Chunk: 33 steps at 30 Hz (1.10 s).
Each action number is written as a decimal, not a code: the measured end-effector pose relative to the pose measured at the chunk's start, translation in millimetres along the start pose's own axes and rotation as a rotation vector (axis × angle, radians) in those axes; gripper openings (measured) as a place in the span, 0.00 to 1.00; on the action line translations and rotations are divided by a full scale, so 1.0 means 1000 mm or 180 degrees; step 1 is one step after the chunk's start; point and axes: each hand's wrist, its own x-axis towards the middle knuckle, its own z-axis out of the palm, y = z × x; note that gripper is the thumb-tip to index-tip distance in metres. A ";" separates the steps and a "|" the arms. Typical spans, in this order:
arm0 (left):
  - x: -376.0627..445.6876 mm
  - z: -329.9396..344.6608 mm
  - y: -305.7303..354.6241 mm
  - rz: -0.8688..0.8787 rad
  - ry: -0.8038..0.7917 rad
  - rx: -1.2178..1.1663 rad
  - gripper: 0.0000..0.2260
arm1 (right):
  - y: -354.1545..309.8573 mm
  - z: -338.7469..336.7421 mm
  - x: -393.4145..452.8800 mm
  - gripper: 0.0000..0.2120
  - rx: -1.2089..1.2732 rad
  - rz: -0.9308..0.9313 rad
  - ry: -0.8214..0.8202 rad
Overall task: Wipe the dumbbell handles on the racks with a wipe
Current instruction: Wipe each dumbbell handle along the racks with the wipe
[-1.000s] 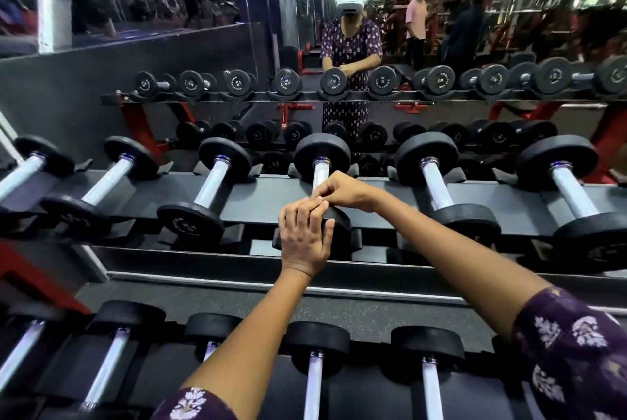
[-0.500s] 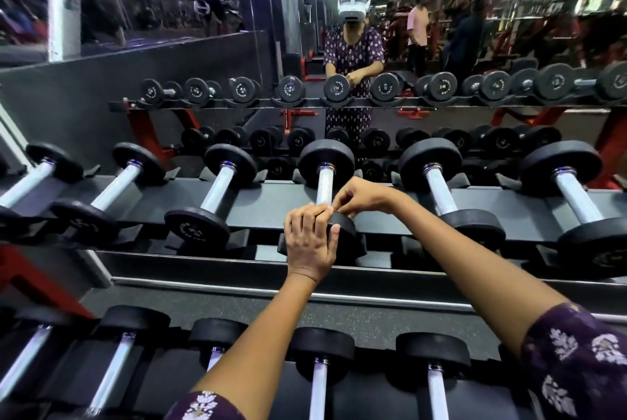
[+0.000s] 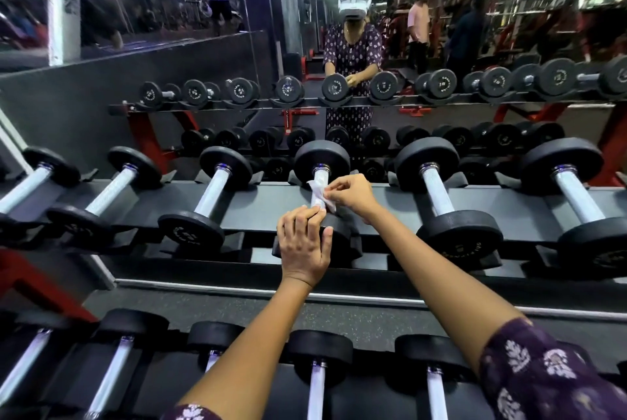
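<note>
The right hand (image 3: 349, 194) pinches a white wipe (image 3: 319, 195) between thumb and fingertips, a narrow grip, with the wipe draped across the silver handle (image 3: 320, 182) of the middle dumbbell (image 3: 322, 202) on the upper rack (image 3: 271, 202). The left hand (image 3: 304, 246) lies over the near weight plate of that same dumbbell, fingers fairly straight and together, their tips reaching the near end of the handle beside the wipe; it rests there rather than closing round anything.

The dumbbell's long axis runs away from the person, near plate toward the camera, far plate (image 3: 322, 161) toward the mirror (image 3: 441, 29), and it sits in black cradles on the rack. Its neighbours lie parallel, one just to the left (image 3: 207, 202) and one just to the right (image 3: 444, 202), fanning outward slightly toward the edges of the view. A lower rack (image 3: 373, 396) in the foreground carries another row of dumbbells with the same orientation. Both forearms reach forward, purple patterned sleeves (image 3: 543, 375) showing at the bottom edge.
</note>
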 end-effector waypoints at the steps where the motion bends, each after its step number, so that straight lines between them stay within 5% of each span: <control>1: -0.001 0.000 0.000 0.0001 -0.0012 -0.0008 0.16 | 0.001 0.002 0.002 0.07 0.0033 0.0045 0.0030; 5: -0.002 0.001 -0.002 -0.0017 -0.0024 -0.0034 0.16 | 0.011 0.002 -0.009 0.15 0.0068 0.0221 -0.0541; 11: -0.002 0.001 -0.002 0.0062 -0.0023 0.0038 0.16 | 0.005 0.020 0.012 0.11 0.0460 0.0520 0.0270; 17: -0.002 0.003 -0.003 0.0083 -0.0030 0.0066 0.16 | -0.009 0.006 0.021 0.09 0.2486 0.1409 -0.0210; 22: -0.004 0.002 -0.003 0.0107 -0.0017 0.0075 0.15 | -0.012 0.005 0.024 0.06 0.2847 0.1708 -0.0534; 27: -0.001 0.003 -0.002 0.0112 0.0002 0.0101 0.15 | -0.006 -0.001 0.034 0.29 0.3528 0.1867 -0.0676; 33: -0.003 0.004 -0.003 0.0155 -0.0002 0.0084 0.15 | -0.002 0.001 0.032 0.38 0.3565 0.1976 -0.0935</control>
